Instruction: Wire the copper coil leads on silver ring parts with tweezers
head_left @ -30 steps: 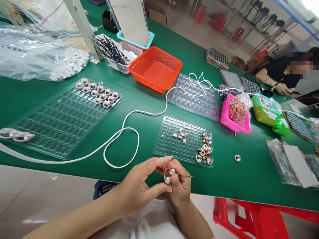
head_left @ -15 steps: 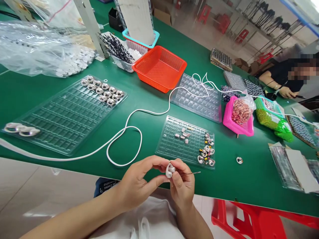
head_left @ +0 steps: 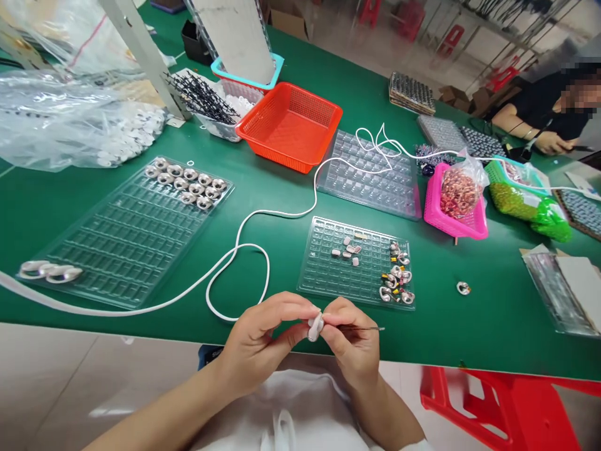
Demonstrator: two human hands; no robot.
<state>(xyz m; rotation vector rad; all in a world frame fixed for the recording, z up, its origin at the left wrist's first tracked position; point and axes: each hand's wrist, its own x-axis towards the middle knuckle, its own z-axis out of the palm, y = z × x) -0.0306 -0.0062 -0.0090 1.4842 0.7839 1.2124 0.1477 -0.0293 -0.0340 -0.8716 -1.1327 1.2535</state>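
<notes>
A small white and silver clip-on earbud [head_left: 315, 327] is pinched between my two hands, over the table's front edge. My left hand [head_left: 260, 341] grips it from the left with thumb and forefinger. From the right, my right hand [head_left: 355, 347] presses thumb and fingertips to it. A thin metal tool [head_left: 375, 329] sticks out to the right of that hand; its other end is hidden. Just behind lies a clear tray [head_left: 323, 275] with small whitish pieces and a cluster of silver earbud parts [head_left: 397, 275]. One loose silver part [head_left: 463, 288] sits farther right.
At the left, another clear tray [head_left: 122, 235] carries silver shells. A white cable [head_left: 270, 266] loops across the green table. Behind stand an orange basket [head_left: 286, 128], a pink basket [head_left: 457, 219] and plastic bags [head_left: 70, 119]. A red stool [head_left: 507, 407] is below right; a co-worker's hand [head_left: 551, 143] shows far right.
The earbud has been turned in my fingers and now shows narrower. My right hand has shifted slightly right. The whole view has moved a little.
</notes>
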